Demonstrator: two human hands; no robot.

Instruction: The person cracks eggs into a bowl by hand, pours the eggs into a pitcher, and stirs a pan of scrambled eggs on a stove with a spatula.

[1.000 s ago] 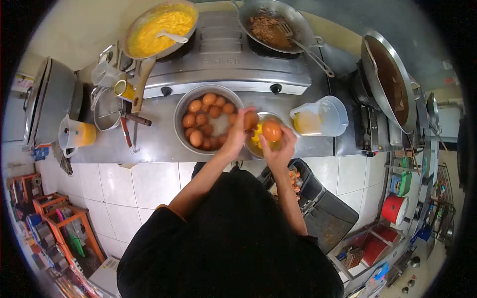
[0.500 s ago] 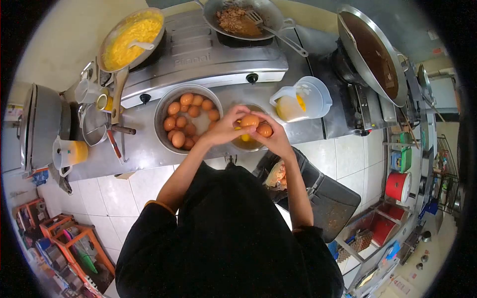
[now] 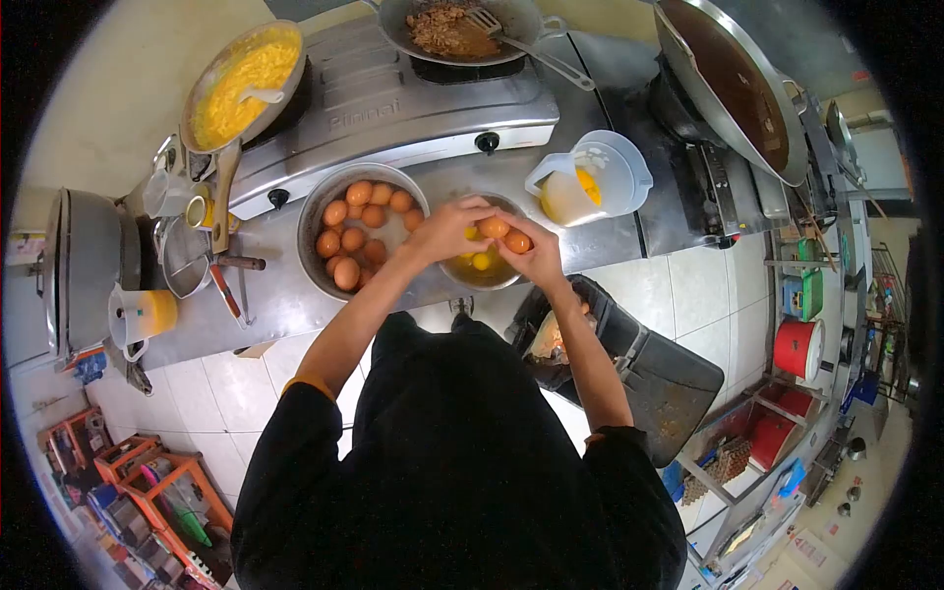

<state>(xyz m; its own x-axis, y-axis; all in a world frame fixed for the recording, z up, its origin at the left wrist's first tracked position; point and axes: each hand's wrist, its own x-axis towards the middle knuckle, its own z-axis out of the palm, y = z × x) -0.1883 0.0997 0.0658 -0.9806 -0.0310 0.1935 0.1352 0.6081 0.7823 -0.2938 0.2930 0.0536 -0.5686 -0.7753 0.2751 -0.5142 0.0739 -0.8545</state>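
Over a small metal bowl (image 3: 497, 282), both my hands are together, with brown eggs between them. My left hand (image 3: 442, 234) has its fingertips closed at one brown egg (image 3: 494, 227). My right hand (image 3: 539, 262) grips that egg too and also carries a second brown egg (image 3: 517, 242) against its fingers. Whether either shell is cracked is too small to tell. Yellow yolks (image 3: 481, 262) show in the bowl below, partly hidden by my hands. Just left stands a larger metal pot (image 3: 313, 202) with many whole brown eggs (image 3: 346, 272).
Behind the bowls is a gas stove (image 3: 344, 128) with a pan of scrambled egg (image 3: 246, 88) and a wok (image 3: 452, 34). A plastic jug (image 3: 619, 177) stands right, near a large tilted wok (image 3: 733, 93). Below the counter is an open black bin (image 3: 659, 393).
The view has shifted slightly. My hands remain over the small bowl with the two eggs, a little farther apart, and more of the yolks below shows.
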